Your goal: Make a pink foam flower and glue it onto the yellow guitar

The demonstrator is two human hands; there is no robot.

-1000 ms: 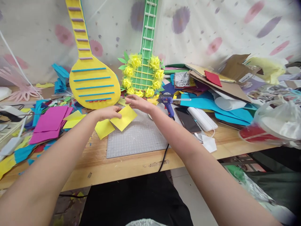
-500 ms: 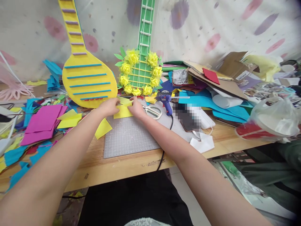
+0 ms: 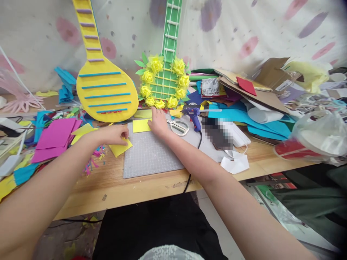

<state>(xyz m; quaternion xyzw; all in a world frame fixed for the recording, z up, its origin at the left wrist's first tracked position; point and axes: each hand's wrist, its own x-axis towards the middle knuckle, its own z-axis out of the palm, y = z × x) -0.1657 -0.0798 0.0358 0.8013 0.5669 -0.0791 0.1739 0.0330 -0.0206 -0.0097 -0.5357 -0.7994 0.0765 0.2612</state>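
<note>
My left hand (image 3: 118, 135) is at the left edge of the cutting mat, its fingers curled and pinched at a small yellow paper square (image 3: 118, 148). My right hand (image 3: 158, 122) rests at the back of the grey cutting mat (image 3: 149, 155), with bent fingers at the right end of a yellow paper piece (image 3: 140, 126). A paler yellow strip (image 3: 143, 113) lies just behind that piece. Close to my right hand are white-handled scissors (image 3: 179, 128) and a blue glue gun (image 3: 194, 117).
A yellow guitar-shaped cutout (image 3: 108, 97) and a green one with yellow paper flowers (image 3: 165, 81) stand against the back sheet. Magenta paper (image 3: 54, 139) and scraps lie left. Rightward are a phone (image 3: 217, 133), a charger, piled card and a bagged red-and-white tub (image 3: 298, 146).
My left hand has left the yellow paper at the back of the mat and moved left and nearer, to the small square. My right hand stays there. The view shifts slightly.
</note>
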